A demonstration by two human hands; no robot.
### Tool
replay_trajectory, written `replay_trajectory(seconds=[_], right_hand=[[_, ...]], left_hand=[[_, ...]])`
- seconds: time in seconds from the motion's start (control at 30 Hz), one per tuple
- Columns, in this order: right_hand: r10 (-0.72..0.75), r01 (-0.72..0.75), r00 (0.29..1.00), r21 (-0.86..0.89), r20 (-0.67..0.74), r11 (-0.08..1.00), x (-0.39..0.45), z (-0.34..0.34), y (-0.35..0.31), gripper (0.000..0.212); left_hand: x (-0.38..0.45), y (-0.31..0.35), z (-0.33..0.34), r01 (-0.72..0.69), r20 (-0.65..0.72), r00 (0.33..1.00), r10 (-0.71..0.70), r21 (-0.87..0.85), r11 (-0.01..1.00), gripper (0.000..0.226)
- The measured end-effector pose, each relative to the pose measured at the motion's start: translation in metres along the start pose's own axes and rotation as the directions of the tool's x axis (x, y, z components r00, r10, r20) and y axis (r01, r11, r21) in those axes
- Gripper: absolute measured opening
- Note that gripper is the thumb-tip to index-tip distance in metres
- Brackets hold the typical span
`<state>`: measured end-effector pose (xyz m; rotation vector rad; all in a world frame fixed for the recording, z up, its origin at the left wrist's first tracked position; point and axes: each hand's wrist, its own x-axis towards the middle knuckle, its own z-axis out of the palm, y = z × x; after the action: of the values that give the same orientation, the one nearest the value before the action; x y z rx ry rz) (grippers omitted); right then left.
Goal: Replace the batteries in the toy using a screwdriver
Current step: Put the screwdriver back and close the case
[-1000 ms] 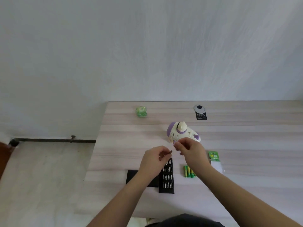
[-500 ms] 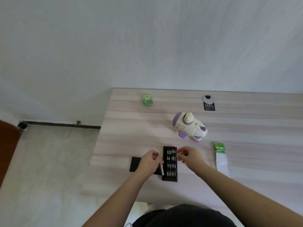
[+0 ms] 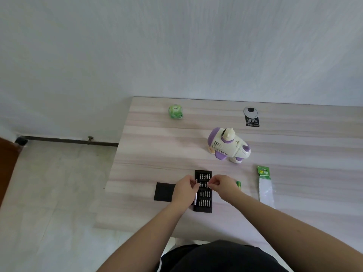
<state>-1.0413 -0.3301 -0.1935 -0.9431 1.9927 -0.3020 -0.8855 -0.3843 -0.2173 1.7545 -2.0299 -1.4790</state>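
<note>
I see the toy (image 3: 228, 145) upright on the bench (image 3: 149, 154), well beyond both grips. My left grip (image 3: 185, 188) curls round a screwdriver (image 3: 195, 197); my right grip (image 3: 223, 185) pinches a bit over the bit case (image 3: 203, 208) between them. Batteries (image 3: 238, 183) peek out just right of it.

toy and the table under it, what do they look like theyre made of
The toy looks like moulded plastic: smooth cream shell with lilac parts, a soft sheen and a grid of small speaker holes. The table looks like laminate or veneer in a pale wood pattern: matte, flat, with long even grain stripes. Solid wood cannot be ruled out.
</note>
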Motion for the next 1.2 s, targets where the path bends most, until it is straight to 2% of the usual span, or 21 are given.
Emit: replay_trajectory(seconds=[0.23, 0.8, 1.2], right_hand=[[0.005, -0.004, 1.000, -0.042, 0.018, 0.999, 0.004, 0.001, 0.000, 0.017], [0.012, -0.007, 0.999, -0.107, 0.047, 0.994, 0.011, 0.000, -0.001, 0.019], [-0.015, 0.018, 0.999, -0.076, 0.033, 0.997, 0.014, -0.003, -0.001, 0.016]], left_hand=[[0.010, 0.000, 0.008, -0.008, -0.046, 0.999, 0.012, 0.099, 0.995, 0.012], [0.016, -0.011, 0.013, 0.050, -0.053, 0.998, -0.044, 0.104, 0.993, 0.017], [0.024, -0.006, 0.011, 0.089, -0.023, 0.996, -0.087, 0.104, 0.991, 0.007]])
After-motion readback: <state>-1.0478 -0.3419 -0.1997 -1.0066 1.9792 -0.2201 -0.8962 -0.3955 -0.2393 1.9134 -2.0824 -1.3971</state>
